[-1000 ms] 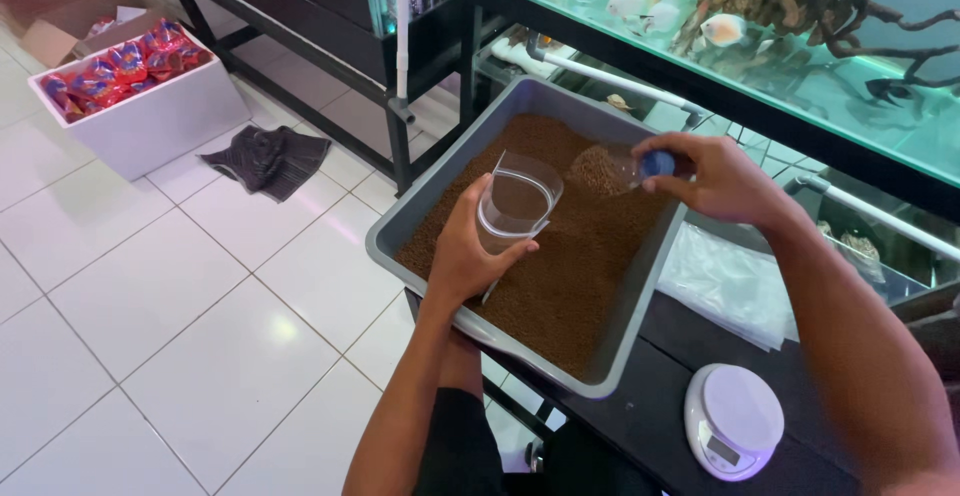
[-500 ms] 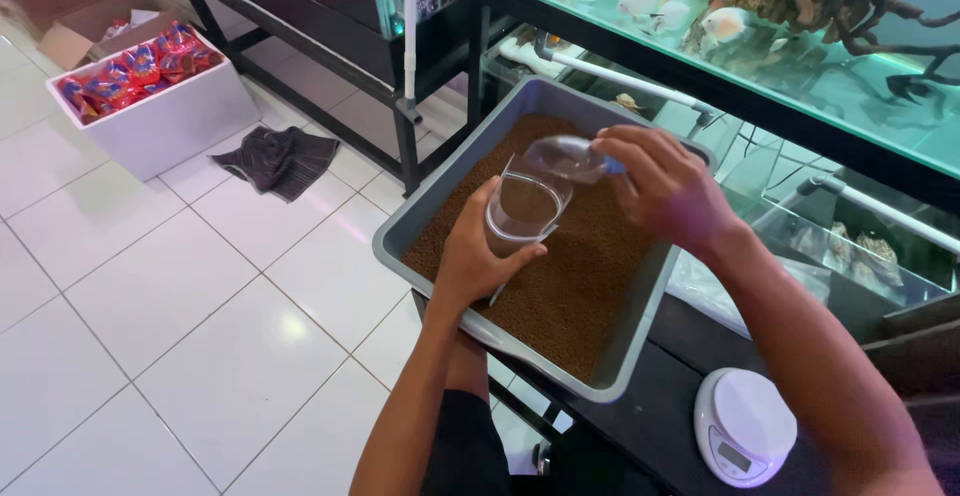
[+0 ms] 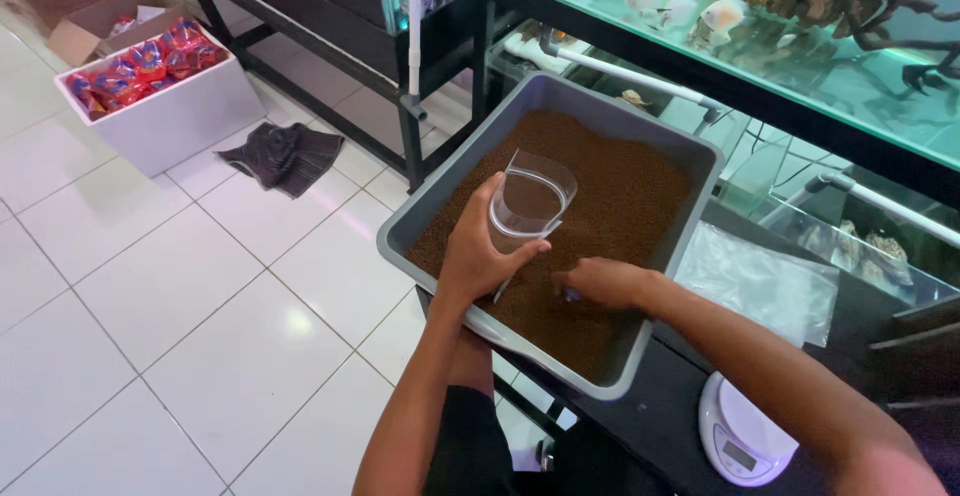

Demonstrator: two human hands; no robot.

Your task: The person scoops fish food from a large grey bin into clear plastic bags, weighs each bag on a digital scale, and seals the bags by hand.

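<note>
A grey tray (image 3: pixel 425 221) full of brown granules (image 3: pixel 625 191) rests on a black stand. My left hand (image 3: pixel 478 251) holds a clear plastic bag (image 3: pixel 530 201) upright and open over the granules. My right hand (image 3: pixel 600 283) is down in the granules near the tray's front edge, fingers closed around a small scoop with a blue handle (image 3: pixel 570 296) that is mostly hidden.
A small white scale (image 3: pixel 740 446) sits on the black stand at the lower right, with a clear plastic sheet (image 3: pixel 760 281) beside the tray. Fish tanks (image 3: pixel 800 16) stand behind. On the tiled floor are a white box of red packets (image 3: pixel 150 96) and a dark cloth (image 3: pixel 285 156).
My right hand came down from above the bag's mouth into the granules at the front of the tray. My left hand keeps the bag in place.
</note>
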